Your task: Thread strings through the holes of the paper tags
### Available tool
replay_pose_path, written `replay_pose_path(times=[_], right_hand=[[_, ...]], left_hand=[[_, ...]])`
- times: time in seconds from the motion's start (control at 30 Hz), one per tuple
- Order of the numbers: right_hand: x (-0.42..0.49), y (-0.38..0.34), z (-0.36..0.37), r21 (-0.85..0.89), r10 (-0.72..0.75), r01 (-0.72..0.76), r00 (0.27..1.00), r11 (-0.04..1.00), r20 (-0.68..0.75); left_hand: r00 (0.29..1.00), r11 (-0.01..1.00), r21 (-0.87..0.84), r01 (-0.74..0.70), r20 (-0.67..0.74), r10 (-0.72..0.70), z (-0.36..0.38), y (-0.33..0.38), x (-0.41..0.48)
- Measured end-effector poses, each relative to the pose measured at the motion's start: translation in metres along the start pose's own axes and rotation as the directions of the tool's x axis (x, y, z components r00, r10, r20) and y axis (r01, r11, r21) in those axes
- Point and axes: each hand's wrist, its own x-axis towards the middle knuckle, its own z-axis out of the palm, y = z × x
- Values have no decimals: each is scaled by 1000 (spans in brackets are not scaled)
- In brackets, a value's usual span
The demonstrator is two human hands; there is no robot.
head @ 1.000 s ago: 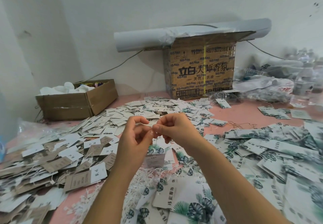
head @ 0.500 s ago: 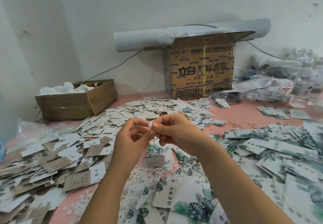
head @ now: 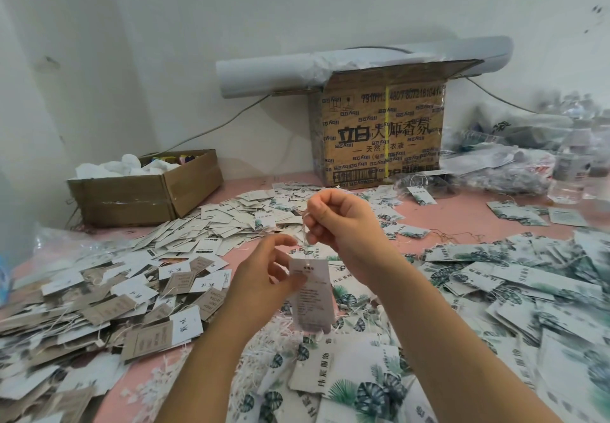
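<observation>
Now: right hand (head: pixel 343 224) raised, fingertips (head: pixel 309 224) clamped together on thin white string (head: pixel 306 244). Pale rectangular printed paper tag (head: pixel 312 300) hangs just below those fingertips, string apparently through hole at its top. Left hand (head: pixel 260 277) lower, fingers loosely curled and apart, thumb tip on tag's left edge. Whether fingers behind pinch it, cannot tell. Tag likely light, stiffish card, swings freely, creases if squeezed: steady by edges. String limp, thin, slips easily: pinch close to hole.
</observation>
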Motion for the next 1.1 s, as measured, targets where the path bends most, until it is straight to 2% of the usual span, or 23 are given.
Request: replay_pose_path(times=[0.1, 0.2, 0.27, 0.33, 0.43, 0.57, 0.7, 0.87, 1.1], right_hand=[[0, 0, -3, -96, -31, 24, 997, 995, -75], [1, 0, -9, -329, -69, 28, 991, 944, -115], [1, 2, -12, -464, -31, -9, 996, 886, -79], [1, 2, -14, -537, 71, -74, 997, 840, -25], [-1, 2, -13, -501, 200, -144, 978, 853, 59], [-2, -3, -17, -384, 247, -175, 958, 906, 145], [-4, -5, -17, -478, 256, -137, 947, 868, 193], [-4, -2, -15, -469, 238, -133, 956, 873, 172], [-3, 0, -16, -461, 243, -157, 961, 874, 133]], left_hand=[[998, 997, -73, -6, -58, 1, -2, 1, 0], [995, 968, -249, -25, -97, 1, -5, 5, 0], [992, 944, -329, -33, -127, -10, -5, 7, 0], [990, 932, -362, -36, -143, -18, -5, 7, 0], [988, 929, -369, -35, -154, -24, -6, 8, 0], [985, 908, -419, -32, -169, -43, -7, 9, 0], [984, 912, -408, -44, -174, -31, -7, 11, 1], [978, 911, -412, -35, -201, -53, -8, 9, 1], [980, 883, -470, 19, -164, -109, -7, 11, 0]])
